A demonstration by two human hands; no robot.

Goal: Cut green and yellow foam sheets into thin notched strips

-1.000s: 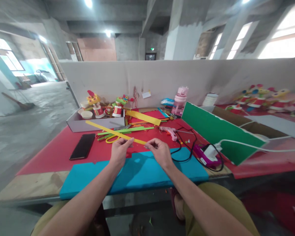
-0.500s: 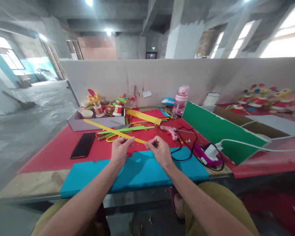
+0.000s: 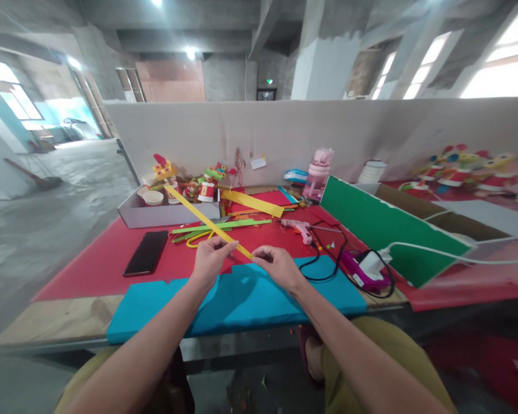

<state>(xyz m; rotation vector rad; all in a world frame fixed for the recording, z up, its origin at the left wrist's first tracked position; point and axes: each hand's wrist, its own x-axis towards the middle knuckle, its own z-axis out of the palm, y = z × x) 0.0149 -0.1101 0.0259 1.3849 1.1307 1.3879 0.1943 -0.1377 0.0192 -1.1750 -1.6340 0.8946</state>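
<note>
Between my two hands runs a narrow yellow paper strip (image 3: 198,214), its long free end slanting up to the left. My left hand (image 3: 210,260) pinches the strip partway along. At its lower end, the fingertips of my right hand (image 3: 278,265) are closed on it. Both hands are above the blue mat (image 3: 242,299). Just beyond lie green paper strips (image 3: 224,227) and the yellow handles of scissors (image 3: 193,244), partly covered by the strips. A wider yellow paper piece (image 3: 256,203) rests farther back.
A black phone (image 3: 147,253) lies on the left. To the right are a pink glue gun (image 3: 299,229), its black cord, a purple power strip (image 3: 362,273) and a green-sided box (image 3: 388,236). At the back stand a white tray (image 3: 168,216) of cup figures and a pink bottle (image 3: 318,172).
The strip's free end has swung upward and to the right, so it slants more steeply. My right hand has shifted slightly down and left, keeping its pinch.
</note>
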